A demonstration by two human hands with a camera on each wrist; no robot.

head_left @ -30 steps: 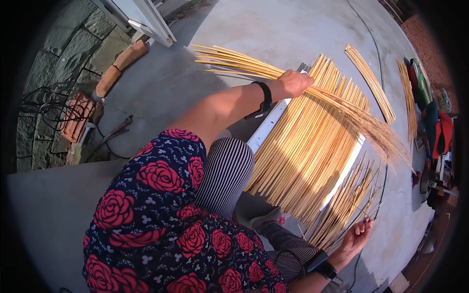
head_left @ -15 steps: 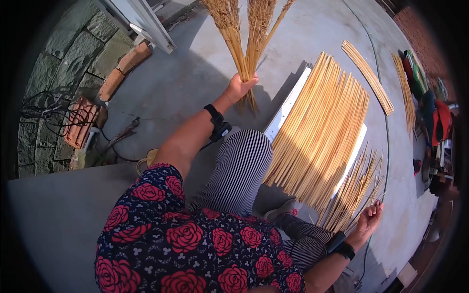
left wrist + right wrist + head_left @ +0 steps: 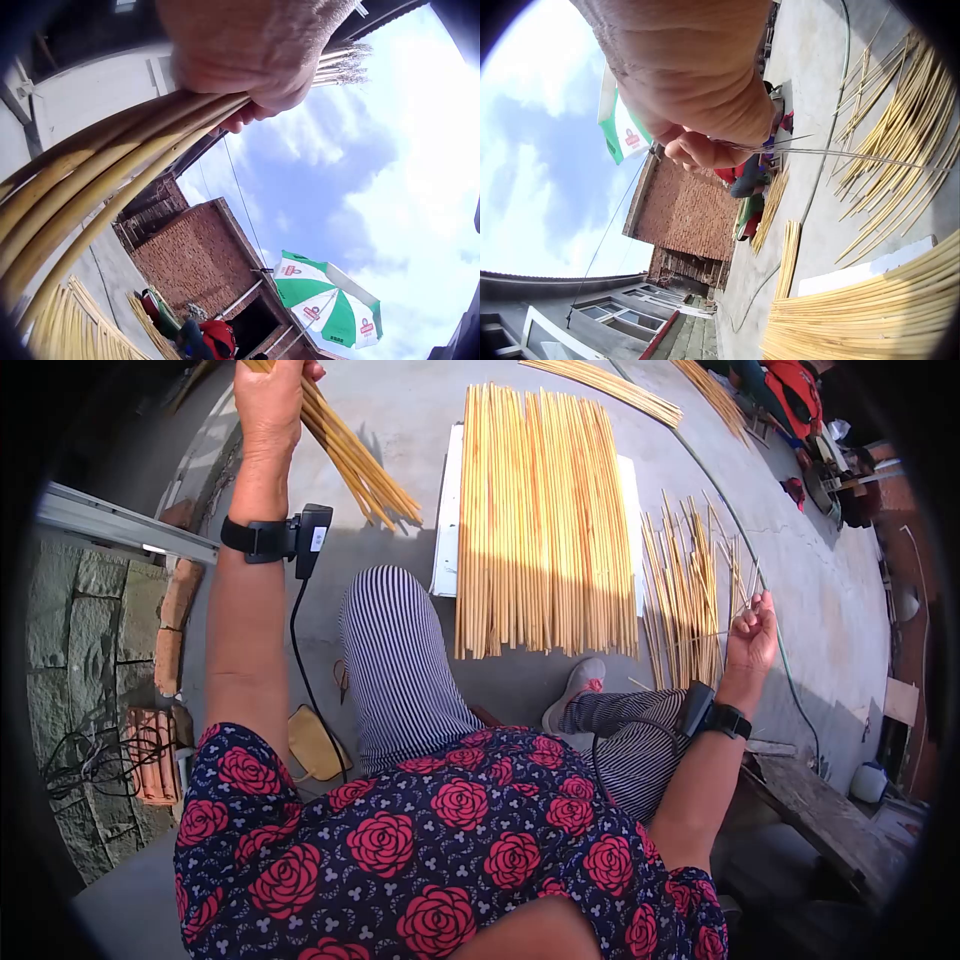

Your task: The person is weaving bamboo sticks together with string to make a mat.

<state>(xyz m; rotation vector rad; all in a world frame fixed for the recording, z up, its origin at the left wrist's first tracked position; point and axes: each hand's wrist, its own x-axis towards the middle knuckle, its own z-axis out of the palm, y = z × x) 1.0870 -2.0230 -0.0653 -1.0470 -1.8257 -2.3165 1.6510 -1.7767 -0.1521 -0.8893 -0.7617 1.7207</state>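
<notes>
My left hand (image 3: 268, 405), raised at the far left, grips a bundle of sorghum-like stalks (image 3: 350, 455). Their bare ends slant down to the right, and in the left wrist view the bushy tips (image 3: 349, 64) stick out past the hand. Low at the right, my right hand (image 3: 752, 635) pinches thin grey wire-like strands (image 3: 870, 157) between curled fingers. Between the hands, a wide layer of straight stalks (image 3: 545, 520) lies side by side on a white board (image 3: 447, 510). Loose shorter stalks (image 3: 690, 575) are scattered just beyond the right hand.
A bundle of stalks (image 3: 610, 388) lies on the concrete at the back, and a green hose (image 3: 725, 490) runs down the right side. Striped-trousered knees (image 3: 400, 650) flank the board's near end. Roof tiles and a cable (image 3: 100, 760) lie by the stone wall at left.
My left hand has carried its bundle leftward off the layer of stalks and swung the tufted ends away. The head view has turned. The right hand keeps its pinch.
</notes>
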